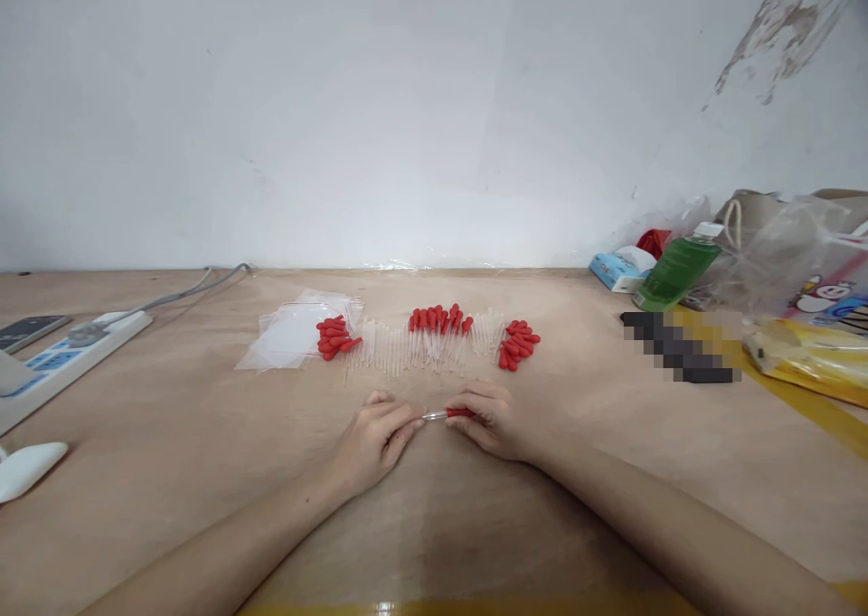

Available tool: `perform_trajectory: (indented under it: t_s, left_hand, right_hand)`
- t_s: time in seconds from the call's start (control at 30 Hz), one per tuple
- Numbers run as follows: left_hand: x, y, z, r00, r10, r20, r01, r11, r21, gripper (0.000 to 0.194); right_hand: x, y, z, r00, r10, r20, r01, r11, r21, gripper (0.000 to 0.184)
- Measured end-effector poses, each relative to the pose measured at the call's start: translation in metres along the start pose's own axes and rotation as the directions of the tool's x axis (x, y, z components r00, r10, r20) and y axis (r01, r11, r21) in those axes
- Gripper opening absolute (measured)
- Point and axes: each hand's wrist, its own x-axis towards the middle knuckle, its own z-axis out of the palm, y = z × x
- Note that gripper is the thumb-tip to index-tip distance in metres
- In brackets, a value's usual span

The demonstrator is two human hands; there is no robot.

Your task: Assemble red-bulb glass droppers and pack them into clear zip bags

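Note:
My left hand (383,433) pinches a clear dropper tube (435,415), most of it hidden behind the fingers. At the tube's right end, my right hand (489,420) grips a red rubber bulb (459,412). Tube and bulb meet in one line, low over the table. Just beyond my hands lies a row of loose clear tubes (388,348), with more tubes (486,334) farther right. Between them sit several droppers with red bulbs (438,319) on their ends. Loose red bulbs are heaped on the left (334,337) and on the right (519,345).
Clear plastic bags (281,334) lie left of the bulbs. A power strip (74,354), a phone (31,331) and a white object (31,471) are at far left. A green bottle (678,268), a tissue pack (616,272) and a yellow package (806,358) are on the right.

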Motion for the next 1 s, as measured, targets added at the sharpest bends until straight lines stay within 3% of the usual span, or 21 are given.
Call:
perform_trajectory:
  t_s: [0.3,0.4,0.47,0.53,0.63,0.77,0.8,0.87,1.0]
  left_hand:
    - [0.005,0.005,-0.001,0.999,-0.01,0.038,0.012,0.999,-0.042,0.021]
    - [0.007,0.008,-0.001,0.995,-0.095,0.008,0.095,0.992,-0.083,0.021]
    - [0.008,0.01,-0.002,0.989,-0.15,0.005,0.149,0.982,-0.12,0.021]
    - [0.009,0.012,-0.003,0.991,-0.126,0.038,0.13,0.98,-0.148,0.024]
    - [0.009,0.013,-0.005,0.994,-0.069,0.087,0.08,0.988,-0.133,0.032]
    - [0.008,0.008,-0.004,0.983,-0.069,0.171,0.078,0.996,-0.047,0.034]
    - [0.008,0.007,-0.004,0.982,-0.062,0.18,0.07,0.997,-0.036,0.034]
    - [0.008,0.006,-0.002,0.983,-0.05,0.179,0.056,0.998,-0.03,0.034]
    - [0.007,0.006,-0.002,0.984,-0.043,0.173,0.047,0.999,-0.021,0.034]
  right_hand:
    - [0.004,-0.004,-0.002,0.999,0.001,0.038,-0.003,0.998,0.056,0.019]
    - [0.009,-0.002,-0.005,0.994,0.105,0.034,-0.11,0.971,0.211,0.019]
    - [0.015,-0.001,-0.006,0.976,0.219,0.004,-0.206,0.908,0.366,0.022]
    - [0.022,0.003,-0.006,0.937,0.348,-0.039,-0.279,0.809,0.518,0.029]
    - [0.038,0.017,-0.01,0.84,0.537,-0.078,-0.372,0.674,0.638,0.033]
    - [0.069,0.057,-0.028,0.64,0.746,-0.185,-0.566,0.62,0.543,0.033]
    - [0.078,0.068,-0.032,0.614,0.762,-0.208,-0.622,0.629,0.466,0.034]
    - [0.095,0.086,-0.036,0.592,0.769,-0.24,-0.727,0.638,0.253,0.034]
    - [0.121,0.098,-0.021,0.587,0.775,-0.235,-0.782,0.617,0.083,0.024]
